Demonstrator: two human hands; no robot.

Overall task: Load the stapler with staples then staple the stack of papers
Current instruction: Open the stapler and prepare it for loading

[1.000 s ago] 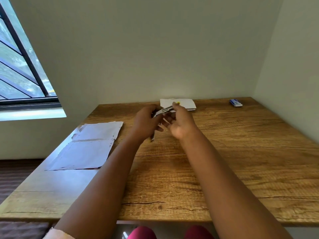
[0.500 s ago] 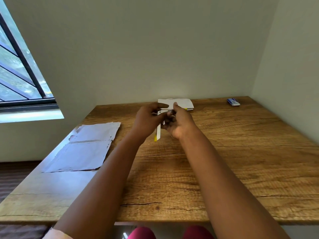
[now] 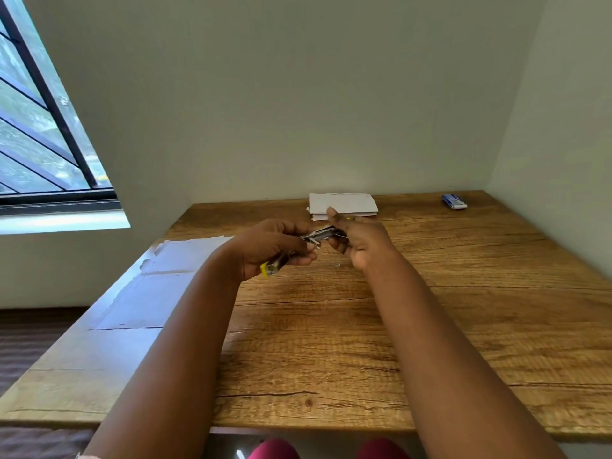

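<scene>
A small metal stapler [image 3: 320,235] with yellow ends is held above the middle of the wooden table [image 3: 463,309], swung open. My left hand [image 3: 271,248] grips its lower part, whose yellow tip [image 3: 265,270] pokes out under the palm. My right hand [image 3: 359,241] pinches the upper metal arm from the right. A tiny bit of metal, perhaps staples [image 3: 337,265], lies on the table just under the hands. The stack of white papers [image 3: 342,204] lies flat at the table's far edge, behind the hands.
A blue and white small box [image 3: 454,201] sits at the far right corner near the wall. Torn white paper sheets [image 3: 155,286] cover the table's left side. A barred window [image 3: 39,154] is on the left; walls close the far and right sides.
The stapler's hanging part has swung from pointing down to lying under my left palm. Both hands sit slightly lower and closer to me, and a small metal bit now shows on the table.
</scene>
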